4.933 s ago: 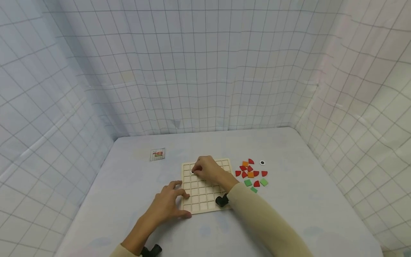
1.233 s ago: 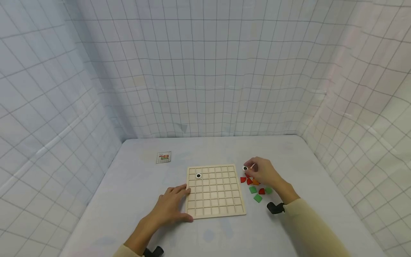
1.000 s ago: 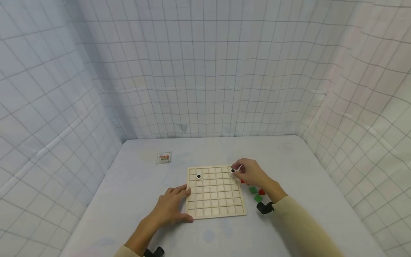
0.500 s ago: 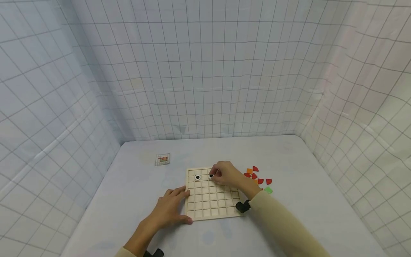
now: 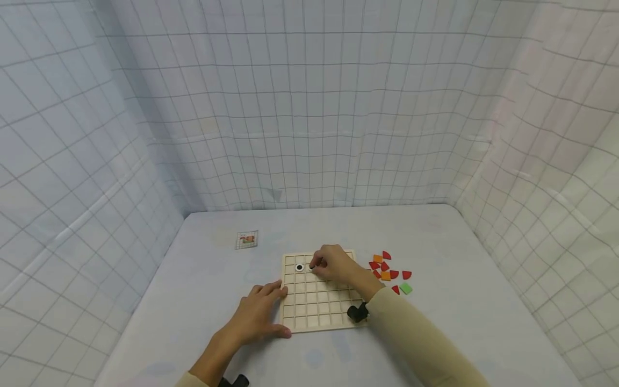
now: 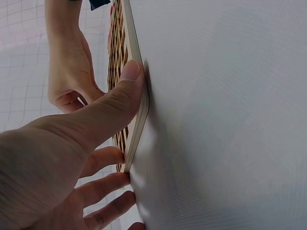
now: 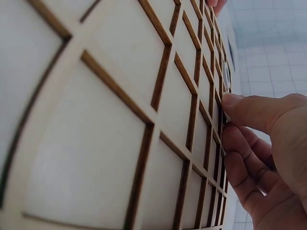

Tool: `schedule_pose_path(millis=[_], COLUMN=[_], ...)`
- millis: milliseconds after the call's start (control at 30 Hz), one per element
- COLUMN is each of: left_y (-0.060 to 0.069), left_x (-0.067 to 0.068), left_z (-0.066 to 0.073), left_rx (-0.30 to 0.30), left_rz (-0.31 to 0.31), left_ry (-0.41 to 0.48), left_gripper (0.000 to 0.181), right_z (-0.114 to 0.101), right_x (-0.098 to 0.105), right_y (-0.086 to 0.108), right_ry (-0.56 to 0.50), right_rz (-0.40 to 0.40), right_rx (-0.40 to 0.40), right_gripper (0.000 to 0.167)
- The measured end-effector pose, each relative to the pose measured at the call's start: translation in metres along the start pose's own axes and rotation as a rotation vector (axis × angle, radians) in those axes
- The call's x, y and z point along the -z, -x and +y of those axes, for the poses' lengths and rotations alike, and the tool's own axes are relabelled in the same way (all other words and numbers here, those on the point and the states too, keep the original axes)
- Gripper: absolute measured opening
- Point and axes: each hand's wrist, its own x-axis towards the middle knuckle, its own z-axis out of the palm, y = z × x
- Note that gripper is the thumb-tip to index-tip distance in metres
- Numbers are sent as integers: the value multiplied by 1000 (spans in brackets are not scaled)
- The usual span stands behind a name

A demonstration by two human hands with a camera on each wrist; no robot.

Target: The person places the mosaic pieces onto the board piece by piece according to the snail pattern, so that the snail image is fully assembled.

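Observation:
A pale wooden grid board (image 5: 311, 309) lies on the table. My left hand (image 5: 256, 316) holds it steady at the near left corner; in the left wrist view the thumb (image 6: 129, 72) presses the rim while the relaxed fingers touch the side. In the second row from the back sits a round white tile with a black dot (image 5: 300, 267). Just right of it, my right hand (image 5: 335, 266) pinches a matching round tile (image 5: 311, 268) at the board's surface. The fingers mostly cover that piece, and whether it lies flat in its square I cannot tell.
Right of the board are loose tiles: red quarter-rounds (image 5: 407, 274), orange squares (image 5: 378, 259) and a green square (image 5: 406, 288). The right forearm hides part of that group. A small picture card (image 5: 247, 239) lies at the back left. Grid-patterned curtains (image 5: 309, 150) surround the table.
My right hand has carried the second round tile leftward from the loose pieces to the square beside the first one, set down earlier. My left hand has stayed on the board.

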Motion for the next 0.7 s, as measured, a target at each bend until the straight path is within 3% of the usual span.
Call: schedule_pose_path(millis=[167, 267, 333, 433, 500, 567, 700], left_y=[0, -1, -1, -1, -2, -2, -4], left_x=[1, 1, 1, 1, 1, 1, 1], left_z=[0, 0, 0, -2, -3, -3, -4], left_rx=[0, -4, -7, -12, -15, -18, -25], left_rz=[-7, -9, -12, -9, -11, -11, -15], left_ry=[2, -3, -8, -19, -24, -27, -29], left_gripper=[106, 106, 106, 105, 105, 105, 105], right_z=[-8, -6, 11, 11, 9, -10, -11], right_x=[-1, -2, -12, -14, -14, -6, -6], right_y=[-3, -5, -11, -12, -12, -8, -6], right_ry=[5, -10, 10, 13, 14, 2, 28], right_rz=[-4, 4, 27, 39, 38, 14, -12], right_rx=[-29, 3, 57, 78, 64, 8, -41], right_gripper=[6, 7, 10, 11, 11, 10, 14])
